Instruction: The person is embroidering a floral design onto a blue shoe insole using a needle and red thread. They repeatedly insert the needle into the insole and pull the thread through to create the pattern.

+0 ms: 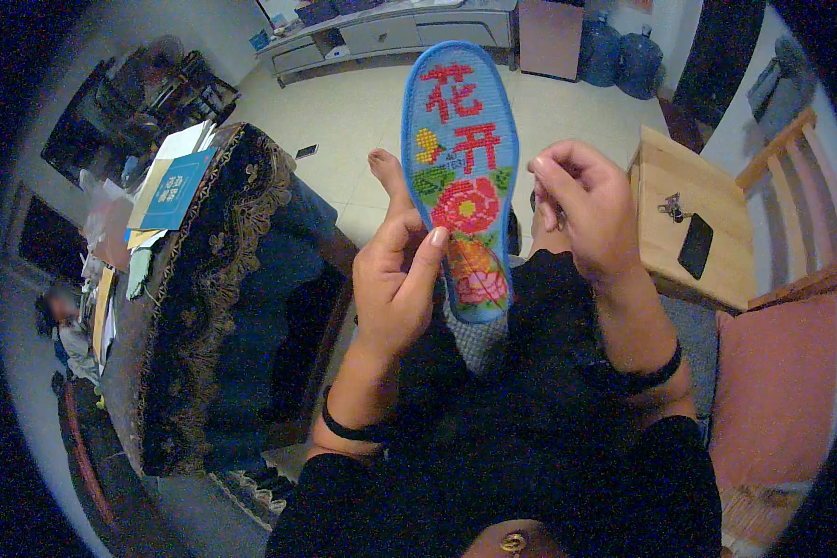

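Observation:
A blue-edged embroidered shoe insole (pixel 466 202) stands upright before me, with red stitched characters, a yellow motif, green leaves and red and pink flowers. My left hand (pixel 399 275) grips its left edge, the thumb lying on the front near the large red flower. To the right of the insole is my right hand (pixel 582 202), its thumb and forefinger pinched together and the other fingers curled. Whatever may lie between those fingertips is too small to tell. A thin dark red thread loops over the lower part of the insole.
On the left, a table with a dark lace-trimmed cloth (pixel 202 335) bears papers and a blue booklet (pixel 181 190). A wooden side table (pixel 704 202) at right holds a black phone (pixel 696 245) and small keys (pixel 672 208). Another phone (pixel 307 151) lies on the floor. A person (pixel 70 321) is at far left.

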Demonstrator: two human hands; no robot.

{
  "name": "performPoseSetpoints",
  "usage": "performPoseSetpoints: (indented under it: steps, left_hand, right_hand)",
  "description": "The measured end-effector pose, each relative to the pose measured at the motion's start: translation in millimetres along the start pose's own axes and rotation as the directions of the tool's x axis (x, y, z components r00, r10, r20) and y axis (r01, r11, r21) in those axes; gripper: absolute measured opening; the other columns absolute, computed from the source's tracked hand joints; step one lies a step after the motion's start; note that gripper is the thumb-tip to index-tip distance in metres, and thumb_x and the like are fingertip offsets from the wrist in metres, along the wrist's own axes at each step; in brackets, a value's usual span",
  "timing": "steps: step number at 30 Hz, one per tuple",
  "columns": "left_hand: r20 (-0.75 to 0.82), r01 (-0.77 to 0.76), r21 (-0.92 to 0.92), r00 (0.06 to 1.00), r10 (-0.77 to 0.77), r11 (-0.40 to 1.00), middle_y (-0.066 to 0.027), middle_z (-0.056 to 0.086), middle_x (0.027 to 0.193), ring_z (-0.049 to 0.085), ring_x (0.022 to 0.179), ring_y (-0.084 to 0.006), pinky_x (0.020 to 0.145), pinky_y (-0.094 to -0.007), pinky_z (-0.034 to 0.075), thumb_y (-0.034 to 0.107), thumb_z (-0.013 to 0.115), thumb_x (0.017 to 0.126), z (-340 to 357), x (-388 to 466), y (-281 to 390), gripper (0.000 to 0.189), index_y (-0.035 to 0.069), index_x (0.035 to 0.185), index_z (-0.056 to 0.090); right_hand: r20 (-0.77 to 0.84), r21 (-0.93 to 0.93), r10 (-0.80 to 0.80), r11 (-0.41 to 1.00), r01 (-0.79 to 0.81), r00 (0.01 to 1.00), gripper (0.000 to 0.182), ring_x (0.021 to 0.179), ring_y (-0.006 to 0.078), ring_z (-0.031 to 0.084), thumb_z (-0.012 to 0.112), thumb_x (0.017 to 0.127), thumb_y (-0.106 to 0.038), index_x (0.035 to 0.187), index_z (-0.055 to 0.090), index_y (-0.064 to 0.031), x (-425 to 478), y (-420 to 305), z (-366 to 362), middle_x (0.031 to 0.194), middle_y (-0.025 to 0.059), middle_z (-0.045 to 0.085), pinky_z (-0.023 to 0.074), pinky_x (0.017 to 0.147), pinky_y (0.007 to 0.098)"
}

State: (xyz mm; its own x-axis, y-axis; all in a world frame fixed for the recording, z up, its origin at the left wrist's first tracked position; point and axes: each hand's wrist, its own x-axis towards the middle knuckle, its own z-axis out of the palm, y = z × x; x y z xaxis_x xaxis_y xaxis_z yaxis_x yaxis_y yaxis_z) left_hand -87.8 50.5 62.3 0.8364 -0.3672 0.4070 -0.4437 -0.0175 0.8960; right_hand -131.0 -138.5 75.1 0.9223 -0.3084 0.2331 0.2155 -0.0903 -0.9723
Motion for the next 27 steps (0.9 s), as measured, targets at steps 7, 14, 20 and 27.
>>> performPoseSetpoints:
  steps: [7,14,20,27]
  left_hand:
    - [0.199,0.164,-0.360,0.975,-0.096,0.918,-0.0121,0.044,0.103,0.056,0.083,-0.0137,0.073,-0.0244,0.043,0.005,0.055,0.083,10.5,-3.7,-11.5,0.013,-0.002,0.094,0.056]
    - [0.038,-0.001,-0.382,0.999,0.017,0.924,-0.0072,0.059,0.095,0.056,0.087,-0.0149,0.081,-0.0282,0.043,0.003,0.053,0.083,8.8,-10.7,-32.3,0.015,-0.002,0.097,0.054]
    - [-0.037,-0.017,-0.594,0.999,-0.006,0.804,-0.0048,0.060,0.091,0.054,0.078,-0.0068,0.070,-0.0205,0.043,0.005,0.049,0.087,-21.0,4.9,-23.6,0.012,-0.001,0.096,0.053]
    - [-0.220,-0.031,-0.632,0.965,-0.141,0.775,-0.0086,0.060,0.090,0.059,0.079,-0.0141,0.074,-0.0260,0.047,0.013,0.047,0.085,-81.8,10.4,-30.5,0.019,0.000,0.098,0.052]
  right_hand:
    - [0.375,0.646,0.156,0.663,-0.378,0.914,0.035,0.086,0.0199,0.061,0.056,0.083,-0.025,0.108,0.053,0.0002,-5.5,32.7,27.7,0.100,0.0127,0.061,0.0511,0.077,0.0335]
    - [0.345,0.886,-0.143,0.376,-0.271,0.928,0.033,0.084,0.0200,0.060,0.044,0.089,-0.023,0.110,0.053,-0.0005,2.8,27.3,37.7,0.107,0.0145,0.059,0.0500,0.076,0.0343]
    - [0.051,0.950,0.037,0.308,-0.060,0.998,0.010,0.044,0.0084,0.036,0.039,0.091,-0.010,0.085,0.045,-0.0039,19.0,35.0,-54.4,0.063,-0.0007,0.042,0.0292,0.042,0.0210]
    - [-0.572,0.569,0.376,0.822,0.023,0.729,0.012,0.051,0.0132,0.034,0.049,0.087,-0.022,0.080,0.046,-0.0116,4.9,175.9,-297.5,0.061,0.0000,0.038,0.0347,0.053,0.0264]
